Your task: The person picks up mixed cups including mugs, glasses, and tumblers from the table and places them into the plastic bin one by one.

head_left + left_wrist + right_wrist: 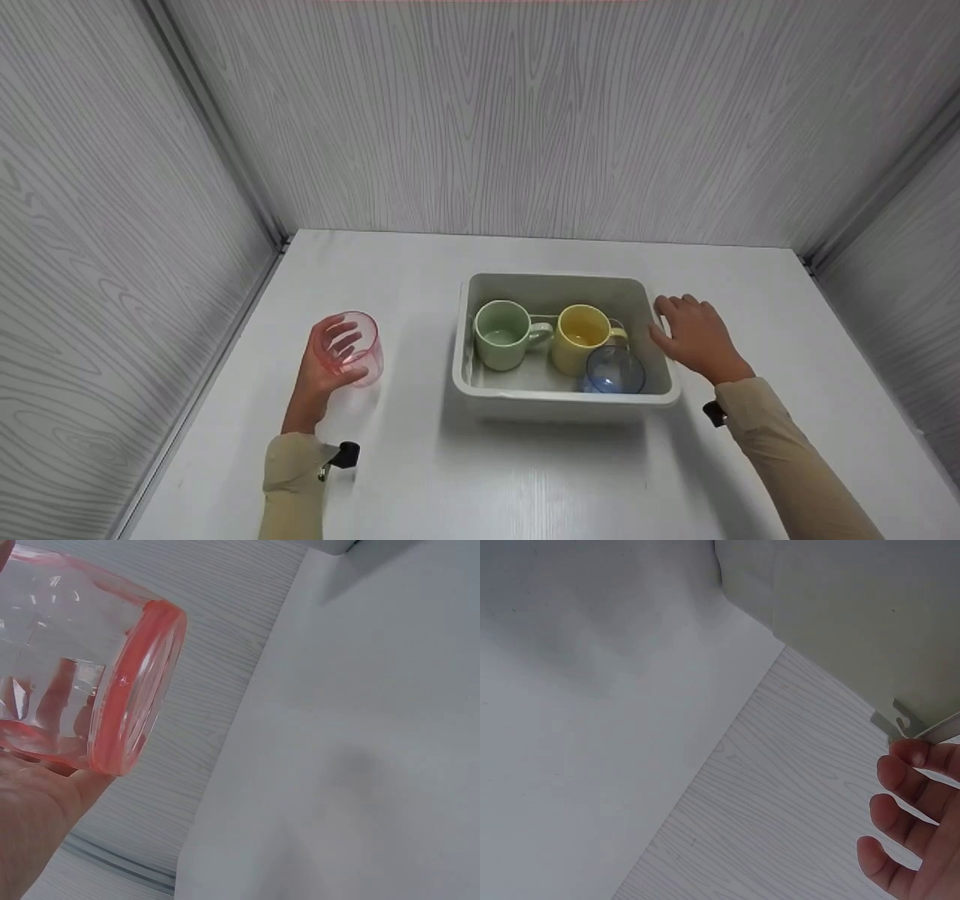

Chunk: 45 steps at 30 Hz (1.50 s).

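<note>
In the head view, my left hand [324, 367] grips a clear pink-tinted plastic cup [367, 358], its fingers showing through the wall. The left wrist view has the cup's thick pink base [124, 690] close up, with the palm against its side. My right hand [699, 336] is at the right rim of a light grey bin [555, 396], thumb over the edge and other fingers loosely bent outside. Inside the bin stand a green mug [501, 352], a yellow mug [574, 356] and a clear bluish cup [615, 371].
The bin stands on a white table [525, 480], to the right of the pink cup. Wood-grain panels rise behind the table [465, 120] and along both sides. Part of a clear item behind the yellow mug is mostly hidden.
</note>
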Each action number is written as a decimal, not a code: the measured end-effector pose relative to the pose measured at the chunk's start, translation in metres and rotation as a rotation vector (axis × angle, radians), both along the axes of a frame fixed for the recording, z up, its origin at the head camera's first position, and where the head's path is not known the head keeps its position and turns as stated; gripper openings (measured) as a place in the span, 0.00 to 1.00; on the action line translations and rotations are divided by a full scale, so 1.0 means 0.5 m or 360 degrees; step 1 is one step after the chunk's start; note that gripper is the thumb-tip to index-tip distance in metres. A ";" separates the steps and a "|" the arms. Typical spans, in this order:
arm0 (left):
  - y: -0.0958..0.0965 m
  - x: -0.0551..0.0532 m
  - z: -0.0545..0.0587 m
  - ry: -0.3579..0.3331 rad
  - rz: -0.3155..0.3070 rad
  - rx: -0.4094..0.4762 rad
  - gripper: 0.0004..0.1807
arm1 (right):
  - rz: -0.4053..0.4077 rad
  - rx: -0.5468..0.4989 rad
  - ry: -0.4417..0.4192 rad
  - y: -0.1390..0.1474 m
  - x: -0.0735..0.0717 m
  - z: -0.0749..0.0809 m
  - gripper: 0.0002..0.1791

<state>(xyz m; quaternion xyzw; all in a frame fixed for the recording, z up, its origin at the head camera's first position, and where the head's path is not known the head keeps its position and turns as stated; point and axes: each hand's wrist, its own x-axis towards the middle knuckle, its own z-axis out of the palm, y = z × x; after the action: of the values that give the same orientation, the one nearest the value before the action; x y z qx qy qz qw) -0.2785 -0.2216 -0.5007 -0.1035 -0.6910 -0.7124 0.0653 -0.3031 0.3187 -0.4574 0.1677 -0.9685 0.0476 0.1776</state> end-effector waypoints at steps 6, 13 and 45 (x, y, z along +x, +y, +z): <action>0.006 -0.005 0.015 0.0005 0.0016 0.0029 0.46 | 0.0006 -0.0006 0.0002 0.001 -0.003 0.001 0.16; 0.015 -0.007 0.029 0.0001 0.0020 0.0027 0.47 | 0.0020 -0.0015 0.0008 0.000 -0.003 0.003 0.15; 0.084 -0.005 0.109 0.0010 -0.0142 0.0020 0.48 | 0.0027 -0.0008 0.0051 0.003 0.000 -0.001 0.16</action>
<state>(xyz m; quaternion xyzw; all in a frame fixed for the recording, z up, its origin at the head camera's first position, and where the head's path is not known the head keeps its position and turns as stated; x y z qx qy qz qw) -0.2809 -0.1798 -0.4464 -0.1360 -0.6811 -0.7186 0.0363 -0.3029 0.3200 -0.4582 0.1763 -0.9640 0.0488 0.1929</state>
